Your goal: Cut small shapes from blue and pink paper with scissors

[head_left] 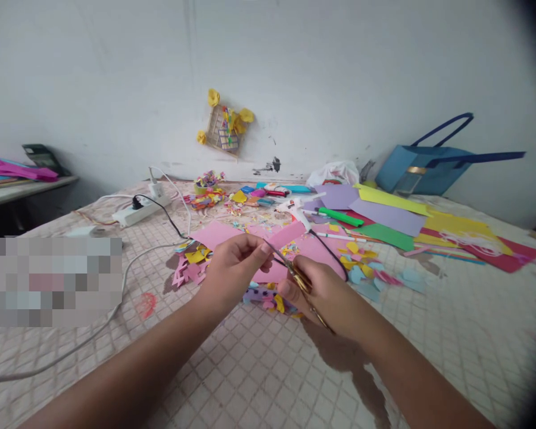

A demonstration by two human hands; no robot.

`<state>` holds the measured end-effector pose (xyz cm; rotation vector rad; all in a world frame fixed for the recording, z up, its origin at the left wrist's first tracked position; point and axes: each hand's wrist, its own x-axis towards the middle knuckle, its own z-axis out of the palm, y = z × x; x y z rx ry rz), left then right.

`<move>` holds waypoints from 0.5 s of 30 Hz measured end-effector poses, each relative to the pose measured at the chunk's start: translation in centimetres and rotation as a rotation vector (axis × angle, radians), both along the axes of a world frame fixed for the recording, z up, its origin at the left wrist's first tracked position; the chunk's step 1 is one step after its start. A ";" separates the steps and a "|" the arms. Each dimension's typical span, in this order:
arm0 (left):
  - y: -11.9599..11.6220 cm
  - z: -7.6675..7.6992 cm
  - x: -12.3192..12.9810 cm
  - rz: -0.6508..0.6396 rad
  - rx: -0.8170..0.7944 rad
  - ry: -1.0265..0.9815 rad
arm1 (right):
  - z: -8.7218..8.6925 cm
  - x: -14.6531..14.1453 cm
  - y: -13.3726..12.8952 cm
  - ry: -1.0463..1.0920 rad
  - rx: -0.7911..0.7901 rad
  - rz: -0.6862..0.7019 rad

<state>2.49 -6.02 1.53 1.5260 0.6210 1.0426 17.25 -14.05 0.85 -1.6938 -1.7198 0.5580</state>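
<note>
My left hand [234, 268] is closed in a pinch on a pink paper strip [286, 236], which extends to the right beyond the fingertips. My right hand [328, 292] grips gold-coloured scissors [300, 277], their blades pointing up and left at the strip, close to my left thumb. Whether the blades are touching the paper cannot be made out. Beneath both hands lie pink paper sheets [324, 253] sprinkled with small scraps. A white glue gun [300, 215] with a black cord rests just behind the strip.
Cut paper pieces lie left [191, 271] and right [361, 262] of my hands. Coloured sheets [388, 217] spread to the right, before a blue bag [424, 170]. A white power strip [140, 211] with cables sits at left. A decorated frame [223, 128] hangs on the wall.
</note>
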 end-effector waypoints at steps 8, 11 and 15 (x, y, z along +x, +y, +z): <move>-0.4 -0.1 0.1 0.057 -0.007 0.020 | -0.1 0.0 0.0 0.031 -0.028 0.010; -0.3 -0.3 0.1 0.068 -0.005 0.026 | -0.2 -0.1 0.0 0.090 -0.032 0.020; -0.1 -0.6 0.2 0.035 -0.026 0.012 | 0.0 -0.1 0.0 0.152 -0.078 0.040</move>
